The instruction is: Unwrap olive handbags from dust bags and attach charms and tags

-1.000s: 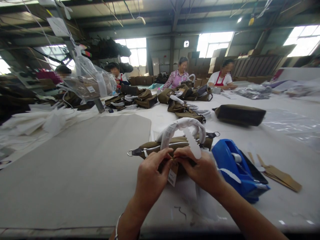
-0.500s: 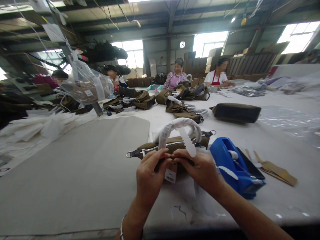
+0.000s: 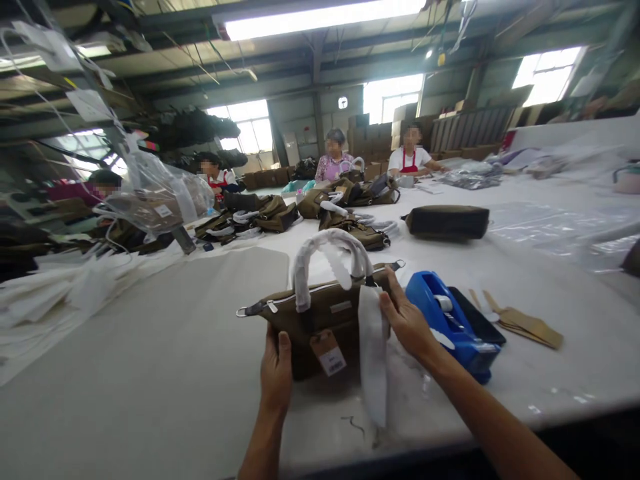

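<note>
An olive handbag (image 3: 320, 320) with a zip along its top stands upright in front of me on the table. White wrapping covers its arched handles (image 3: 334, 241). My left hand (image 3: 277, 370) grips the bag's left side, thumb on the front. On the opposite side my right hand (image 3: 404, 317) holds the bag near its right end, where a long white wrapped strip (image 3: 373, 360) hangs down the front. A brown and white hang tag (image 3: 329, 353) with a barcode dangles on the front, below a small metal plate (image 3: 341, 307).
Right of the bag sits a blue tape dispenser (image 3: 453, 327), with brown paper tags (image 3: 530, 327) beyond it. A dark olive bag (image 3: 447, 222) lies behind. Several more handbags (image 3: 270, 215) are piled farther back, where co-workers sit. Grey sheeting (image 3: 175, 347) covers the left.
Both hands have left the front middle by the tag and moved apart to the bag's two sides. The bag's front, with tag and hanging strip, now shows. The view has shifted slightly.
</note>
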Action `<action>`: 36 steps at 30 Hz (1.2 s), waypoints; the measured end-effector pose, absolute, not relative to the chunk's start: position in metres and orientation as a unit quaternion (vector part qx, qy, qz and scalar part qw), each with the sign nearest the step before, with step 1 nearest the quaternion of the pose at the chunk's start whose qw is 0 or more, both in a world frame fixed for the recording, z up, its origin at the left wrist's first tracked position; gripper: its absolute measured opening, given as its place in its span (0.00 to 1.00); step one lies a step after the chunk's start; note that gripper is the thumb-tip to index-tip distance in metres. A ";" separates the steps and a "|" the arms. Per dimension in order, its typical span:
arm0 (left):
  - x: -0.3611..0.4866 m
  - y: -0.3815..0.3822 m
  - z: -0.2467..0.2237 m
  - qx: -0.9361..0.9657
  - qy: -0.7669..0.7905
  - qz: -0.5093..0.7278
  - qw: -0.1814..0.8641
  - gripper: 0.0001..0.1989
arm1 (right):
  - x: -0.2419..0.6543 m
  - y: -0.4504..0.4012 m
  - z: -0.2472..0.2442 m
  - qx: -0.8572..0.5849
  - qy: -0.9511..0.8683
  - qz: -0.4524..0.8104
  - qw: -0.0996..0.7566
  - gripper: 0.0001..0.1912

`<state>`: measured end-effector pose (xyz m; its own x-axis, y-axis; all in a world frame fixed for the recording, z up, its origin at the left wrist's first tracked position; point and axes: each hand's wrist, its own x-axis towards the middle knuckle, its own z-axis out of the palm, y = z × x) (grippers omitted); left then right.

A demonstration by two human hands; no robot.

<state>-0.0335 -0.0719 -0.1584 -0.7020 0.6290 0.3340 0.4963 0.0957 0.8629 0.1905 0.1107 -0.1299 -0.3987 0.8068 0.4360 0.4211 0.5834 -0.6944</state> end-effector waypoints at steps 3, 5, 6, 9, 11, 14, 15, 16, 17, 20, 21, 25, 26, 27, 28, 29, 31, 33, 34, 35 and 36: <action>-0.035 -0.089 -0.122 0.391 0.824 0.406 -0.048 0.24 | 0.197 0.107 -0.105 -0.401 -0.839 0.146 0.338 0.30; -0.036 -0.098 -0.105 0.417 0.860 0.291 -0.036 0.25 | 0.200 0.106 -0.095 -0.420 -0.856 0.103 0.282 0.31; -0.038 -0.100 -0.101 0.426 0.873 0.239 -0.011 0.27 | 0.199 0.106 -0.092 -0.431 -0.862 0.087 0.252 0.31; -0.044 -0.099 -0.103 0.442 0.882 0.162 0.008 0.25 | 0.195 0.104 -0.089 -0.457 -0.866 0.051 0.197 0.29; -0.048 -0.094 -0.105 0.472 0.861 0.184 -0.050 0.23 | 0.191 0.101 -0.087 -0.445 -0.869 0.042 0.213 0.27; -0.048 -0.081 -0.093 0.584 0.770 0.251 -0.050 0.24 | 0.183 0.094 -0.080 -0.316 -0.908 0.083 0.262 0.23; -0.045 -0.075 -0.086 0.624 0.736 0.261 -0.019 0.23 | 0.180 0.091 -0.077 -0.264 -0.922 0.102 0.265 0.22; -0.041 -0.069 -0.079 0.657 0.707 0.263 0.008 0.22 | 0.176 0.089 -0.076 -0.222 -0.932 0.118 0.262 0.23; -0.037 -0.062 -0.074 0.678 0.689 0.255 0.023 0.22 | 0.172 0.088 -0.076 -0.197 -0.938 0.126 0.255 0.25; -0.023 -0.046 -0.070 0.702 0.685 0.197 0.008 0.24 | 0.165 0.088 -0.082 -0.195 -0.947 0.115 0.226 0.35; -0.020 -0.043 -0.072 0.705 0.687 0.177 0.001 0.25 | 0.165 0.088 -0.085 -0.198 -0.950 0.113 0.213 0.37; -0.008 -0.044 -0.088 0.728 0.675 0.120 -0.015 0.31 | 0.173 0.086 -0.099 -0.192 -0.958 0.122 0.176 0.36; -0.006 -0.046 -0.092 0.731 0.673 0.114 -0.023 0.32 | 0.176 0.083 -0.101 -0.194 -0.958 0.126 0.169 0.36; -0.004 -0.049 -0.096 0.732 0.671 0.110 -0.032 0.33 | 0.178 0.081 -0.103 -0.199 -0.958 0.128 0.162 0.36; -0.003 -0.051 -0.099 0.733 0.670 0.109 -0.043 0.34 | 0.180 0.078 -0.104 -0.205 -0.958 0.129 0.155 0.36; -0.002 -0.052 -0.103 0.735 0.668 0.107 -0.052 0.34 | 0.181 0.075 -0.105 -0.212 -0.958 0.127 0.146 0.37; -0.003 -0.053 -0.109 0.739 0.663 0.100 -0.062 0.34 | 0.179 0.070 -0.105 -0.221 -0.958 0.124 0.130 0.38; -0.004 -0.051 -0.115 0.742 0.662 0.087 -0.054 0.34 | 0.175 0.067 -0.104 -0.229 -0.959 0.125 0.113 0.37; -0.005 -0.050 -0.118 0.742 0.664 0.082 -0.047 0.33 | 0.172 0.066 -0.104 -0.234 -0.958 0.128 0.105 0.37; -0.005 -0.049 -0.119 0.741 0.666 0.078 -0.039 0.33 | 0.170 0.066 -0.104 -0.239 -0.957 0.133 0.098 0.36; -0.005 -0.048 -0.120 0.740 0.668 0.075 -0.033 0.32 | 0.169 0.066 -0.104 -0.242 -0.955 0.140 0.094 0.36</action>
<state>-0.0053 -0.0477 -0.1201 0.0966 0.9832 0.1549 0.9930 -0.1057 0.0517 0.1686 0.0662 -0.1039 -0.8649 0.4893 0.1121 0.4368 0.8436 -0.3123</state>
